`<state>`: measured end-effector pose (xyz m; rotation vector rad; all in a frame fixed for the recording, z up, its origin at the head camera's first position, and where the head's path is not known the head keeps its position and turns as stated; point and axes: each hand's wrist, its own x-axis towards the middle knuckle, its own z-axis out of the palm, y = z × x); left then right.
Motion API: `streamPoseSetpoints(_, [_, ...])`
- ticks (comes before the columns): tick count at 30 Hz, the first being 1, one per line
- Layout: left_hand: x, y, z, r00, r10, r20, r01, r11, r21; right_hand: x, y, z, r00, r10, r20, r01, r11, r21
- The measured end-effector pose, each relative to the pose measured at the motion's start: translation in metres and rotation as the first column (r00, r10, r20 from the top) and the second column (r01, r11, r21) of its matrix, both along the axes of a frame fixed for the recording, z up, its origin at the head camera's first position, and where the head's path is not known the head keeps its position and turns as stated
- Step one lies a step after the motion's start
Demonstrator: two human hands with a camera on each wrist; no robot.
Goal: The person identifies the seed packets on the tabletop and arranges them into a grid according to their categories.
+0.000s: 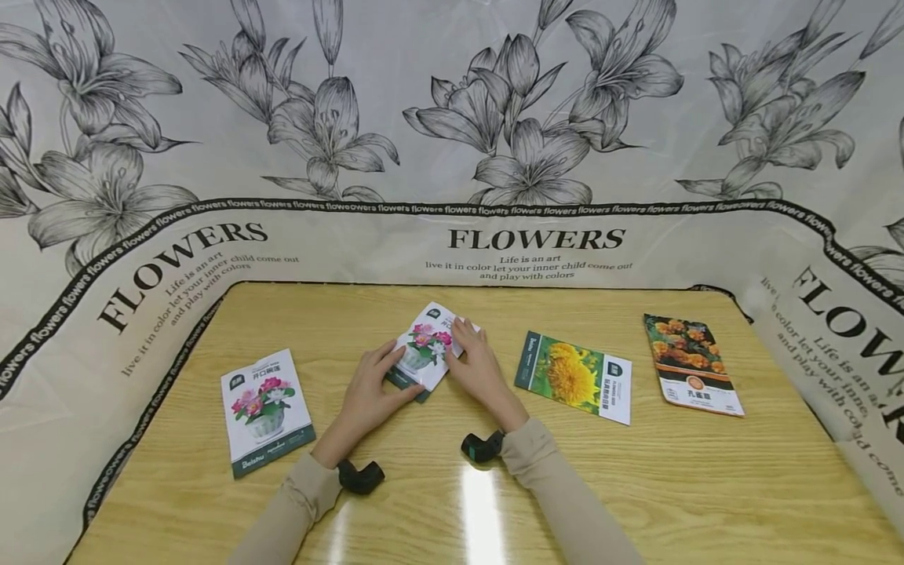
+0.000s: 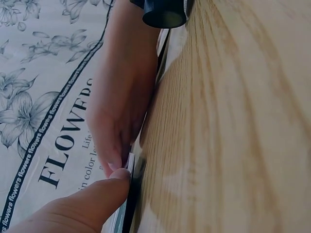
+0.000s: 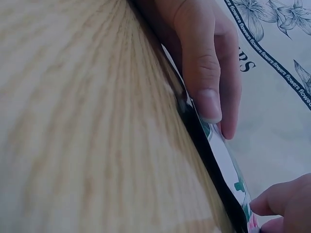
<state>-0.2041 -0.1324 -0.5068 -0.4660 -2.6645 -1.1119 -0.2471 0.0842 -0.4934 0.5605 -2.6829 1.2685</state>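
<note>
Both hands are on a white seed packet (image 1: 422, 345) with pink and white flowers in a bowl, lying slanted near the middle of the table. My left hand (image 1: 370, 392) holds its lower left part, the thumb along the near edge and the fingers at the left side. At its right edge, my right hand (image 1: 480, 365) grips with thumb and fingers. A dark green corner pokes out beneath the packet's near end. Seen edge-on in the right wrist view, the packet (image 3: 224, 165) is low over the wood, with my left thumb (image 3: 209, 104) against it.
A similar bowl-flower packet (image 1: 267, 412) lies at the left. To the right are a yellow-flower packet (image 1: 574, 377) and an orange-flower packet (image 1: 692, 365). The wooden table (image 1: 706, 486) meets a flower-printed cloth (image 1: 353, 243) at the back and sides.
</note>
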Motion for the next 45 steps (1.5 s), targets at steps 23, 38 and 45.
streamPoseSetpoints(23, [0.000,0.000,0.002,1.000,-0.019,-0.016,0.019,0.999,0.029,0.028,-0.024,0.001,0.996,-0.058,-0.062,0.065,0.990,0.128])
streamPoseSetpoints(38, [0.001,0.001,0.003,0.998,-0.038,-0.045,0.039,0.999,0.022,0.023,-0.025,0.006,0.999,-0.038,0.017,0.033,0.972,0.233])
streamPoseSetpoints(45, [0.000,0.002,0.002,0.996,-0.078,-0.053,0.080,0.996,0.045,0.015,-0.021,0.006,0.999,-0.040,0.024,0.033,0.969,0.245])
